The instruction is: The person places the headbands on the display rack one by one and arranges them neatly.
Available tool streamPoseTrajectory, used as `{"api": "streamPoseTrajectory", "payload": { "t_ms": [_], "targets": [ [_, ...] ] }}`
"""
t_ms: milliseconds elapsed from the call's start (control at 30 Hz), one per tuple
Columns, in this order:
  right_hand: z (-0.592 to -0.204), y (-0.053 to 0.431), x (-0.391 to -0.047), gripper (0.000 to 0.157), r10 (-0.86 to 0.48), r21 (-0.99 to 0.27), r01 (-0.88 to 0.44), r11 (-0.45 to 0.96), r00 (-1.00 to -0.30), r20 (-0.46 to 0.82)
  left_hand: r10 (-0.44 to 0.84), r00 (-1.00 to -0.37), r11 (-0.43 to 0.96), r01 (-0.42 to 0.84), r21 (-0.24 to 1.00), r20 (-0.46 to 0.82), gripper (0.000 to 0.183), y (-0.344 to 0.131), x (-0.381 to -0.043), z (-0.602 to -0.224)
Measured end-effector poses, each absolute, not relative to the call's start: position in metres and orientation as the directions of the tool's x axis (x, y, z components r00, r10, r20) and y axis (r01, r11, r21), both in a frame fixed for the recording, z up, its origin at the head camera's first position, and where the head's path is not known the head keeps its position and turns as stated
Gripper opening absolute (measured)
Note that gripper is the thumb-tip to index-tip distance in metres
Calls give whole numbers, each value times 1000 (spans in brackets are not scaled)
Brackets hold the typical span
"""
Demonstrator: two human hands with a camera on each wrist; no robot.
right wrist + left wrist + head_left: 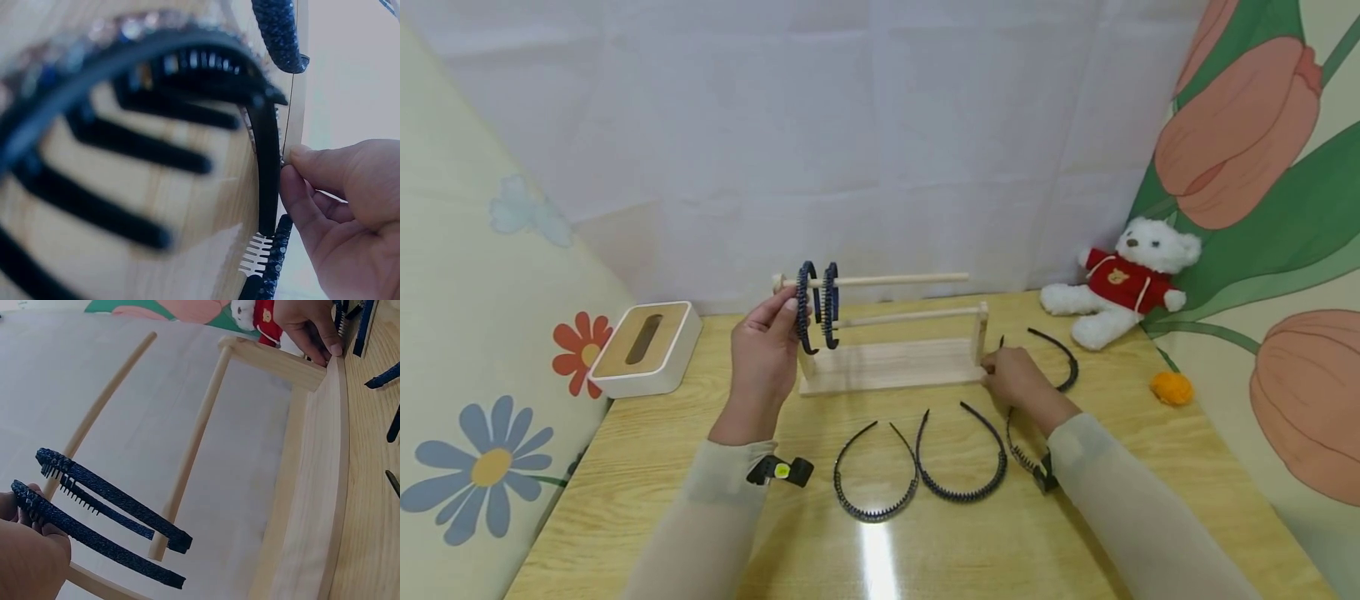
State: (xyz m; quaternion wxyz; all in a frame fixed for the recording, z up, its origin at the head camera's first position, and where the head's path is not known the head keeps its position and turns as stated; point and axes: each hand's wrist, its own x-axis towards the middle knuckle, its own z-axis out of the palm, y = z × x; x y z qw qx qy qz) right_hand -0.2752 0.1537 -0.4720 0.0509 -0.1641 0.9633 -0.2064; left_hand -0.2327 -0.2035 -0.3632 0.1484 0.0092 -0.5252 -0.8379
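A pale wooden rack [887, 367] stands on the table, with an upper rod [902, 279] and a lower rod [917, 316]. Two dark blue toothed headbands hang on the upper rod near its left end. My left hand [765, 342] pinches the outer headband [803, 308] beside the rod's end; the inner headband [830, 304] hangs just to its right. My right hand [1018, 379] grips the right end of the rack's base with thumb and fingers, also visible in the left wrist view. Close to the right wrist camera, a glittery headband [187, 40] partly blocks the view.
On the table lie a headband [876, 512] at front centre, another headband [962, 496] beside it, and more around my right forearm. A white tissue box [679, 350] stands at left. A white teddy bear [1093, 327] and an orange ball [1171, 388] are at right.
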Motion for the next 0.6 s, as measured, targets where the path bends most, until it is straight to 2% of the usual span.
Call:
{"api": "streamPoseTrajectory", "payload": {
  "t_ms": [600],
  "targets": [
    [-472, 154, -277, 50, -342, -417, -290, 861, -938, -54, -248, -960, -343, 215, 914, 132, 36, -202, -234, -368]
  ]
}}
